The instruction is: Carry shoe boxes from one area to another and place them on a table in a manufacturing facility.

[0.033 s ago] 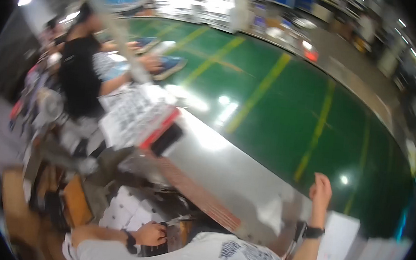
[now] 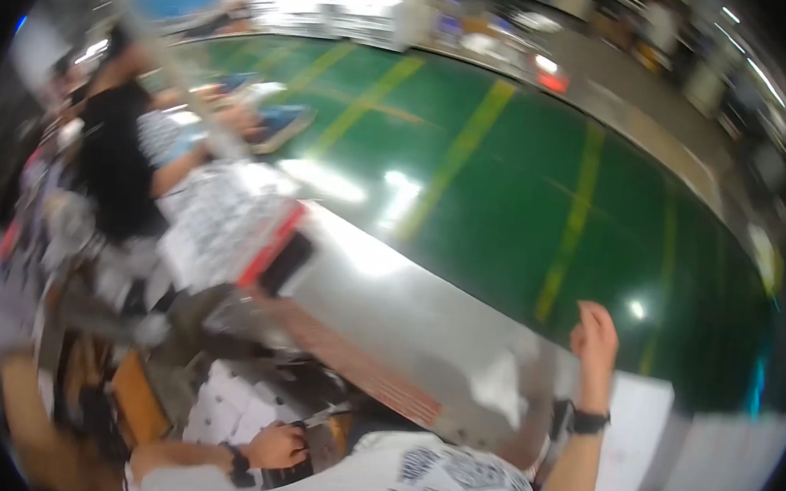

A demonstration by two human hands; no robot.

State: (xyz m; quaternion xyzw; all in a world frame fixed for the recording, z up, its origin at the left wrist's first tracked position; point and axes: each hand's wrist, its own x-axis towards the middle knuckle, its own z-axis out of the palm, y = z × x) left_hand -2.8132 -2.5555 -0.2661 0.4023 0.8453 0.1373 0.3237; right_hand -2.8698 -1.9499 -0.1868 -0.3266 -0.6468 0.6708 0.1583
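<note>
My right hand (image 2: 596, 333) is raised over the near edge of the green conveyor belt (image 2: 473, 187), its fingers curled together with no object visible in them. A dark band circles that wrist. Down by my lap, my left hand (image 2: 280, 446) has its fingers bent over a dark shape. Whatever it may hold is hidden. White sheet-like pieces with small dark spots (image 2: 227, 406) lie beside it. The bare metal ledge (image 2: 381, 273) runs between me and the belt.
Along the ledge to the left are a pile of patterned white material (image 2: 217, 230) and a red-edged dark item (image 2: 284, 259). A person in black (image 2: 121, 152) works beyond, hands near a blue shoe (image 2: 286, 127). A white panel (image 2: 629, 453) stands at right.
The whole view has shifted, so the belt, ledge and person appear farther left and slightly higher. Both my hands keep much the same pose.
</note>
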